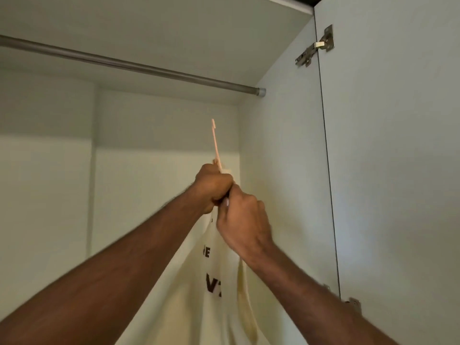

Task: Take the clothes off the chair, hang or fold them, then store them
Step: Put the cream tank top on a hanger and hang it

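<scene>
Both hands up inside wardrobe: left hand (211, 186) fisted round hanger (216, 145) neck, right hand (242, 220) at its 4 o'clock pinching shirt (211, 282) collar. Shirt hangs below. Step: hanging. Next, prob. lift hook over rail (129, 66) at 11 o'clock, well above.

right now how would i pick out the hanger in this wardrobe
Look inside the open wardrobe, below the metal rail. Both hands, left and right, grip a cream printed shirt. The hanger is the thin pale pink stem sticking up above them.
</scene>
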